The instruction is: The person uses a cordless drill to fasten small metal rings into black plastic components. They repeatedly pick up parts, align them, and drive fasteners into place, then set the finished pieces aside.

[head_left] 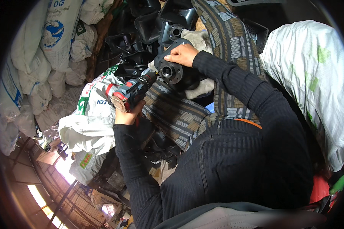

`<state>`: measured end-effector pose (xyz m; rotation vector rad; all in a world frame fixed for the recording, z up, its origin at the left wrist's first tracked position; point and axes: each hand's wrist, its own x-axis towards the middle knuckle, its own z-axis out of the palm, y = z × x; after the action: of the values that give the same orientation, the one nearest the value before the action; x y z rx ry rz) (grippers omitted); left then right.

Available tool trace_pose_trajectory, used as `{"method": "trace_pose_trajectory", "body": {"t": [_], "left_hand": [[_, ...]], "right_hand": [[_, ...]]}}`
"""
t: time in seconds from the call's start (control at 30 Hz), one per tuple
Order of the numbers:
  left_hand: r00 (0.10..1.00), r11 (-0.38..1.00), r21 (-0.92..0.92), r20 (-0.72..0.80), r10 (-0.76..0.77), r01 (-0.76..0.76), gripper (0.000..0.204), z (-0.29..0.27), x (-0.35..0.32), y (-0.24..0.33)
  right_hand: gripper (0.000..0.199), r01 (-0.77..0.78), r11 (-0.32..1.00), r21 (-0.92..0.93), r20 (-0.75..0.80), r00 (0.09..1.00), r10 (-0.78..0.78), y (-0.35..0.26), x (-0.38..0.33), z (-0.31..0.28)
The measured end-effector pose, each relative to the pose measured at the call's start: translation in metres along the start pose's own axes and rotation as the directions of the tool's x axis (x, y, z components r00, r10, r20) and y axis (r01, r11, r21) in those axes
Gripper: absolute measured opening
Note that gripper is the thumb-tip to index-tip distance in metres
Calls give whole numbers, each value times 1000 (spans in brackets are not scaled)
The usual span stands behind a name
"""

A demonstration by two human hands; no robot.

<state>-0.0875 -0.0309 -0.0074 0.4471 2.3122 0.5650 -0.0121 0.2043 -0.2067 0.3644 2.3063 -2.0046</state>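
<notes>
My left hand (125,116) is wrapped round the handle of a grey-and-red cordless drill (132,91). The drill points up and to the right, and its bit meets or nearly meets the rim of a round flange with holes. That flange belongs to a black moulded part (175,78), which sits over my lap. My right hand (184,55) grips the part from above, its fingers closed over the upper edge. Pale cloth (201,88) lies under and behind the part. Contact at the drill tip is too small to make out.
Similar black parts (147,28) are heaped ahead of me. White sacks (57,42) stack up at the left, another white sack (91,129) lies beside the drill, and a large one (309,76) stands at the right. A dark crate (258,32) is at the far right.
</notes>
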Motion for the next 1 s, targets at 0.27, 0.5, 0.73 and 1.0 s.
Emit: {"method": "trace_pose_trajectory", "body": {"t": [0.27, 0.5, 0.73, 1.0], "left_hand": [[998, 982, 184, 50, 37, -45, 48, -3, 3, 3], [950, 879, 366, 167, 262, -307, 48, -8, 17, 24], [934, 795, 493, 216, 283, -355, 46, -5, 24, 10], [931, 767, 534, 280, 236, -355, 58, 4, 31, -2]], "right_hand": [[44, 86, 952, -295, -155, 978, -137, 20, -7, 12], [39, 78, 963, -259, -176, 976, -126, 12, -13, 8], [40, -12, 973, -232, -158, 987, -25, 6, -21, 2], [41, 41, 961, -272, -124, 989, -78, 14, -15, 3]]}}
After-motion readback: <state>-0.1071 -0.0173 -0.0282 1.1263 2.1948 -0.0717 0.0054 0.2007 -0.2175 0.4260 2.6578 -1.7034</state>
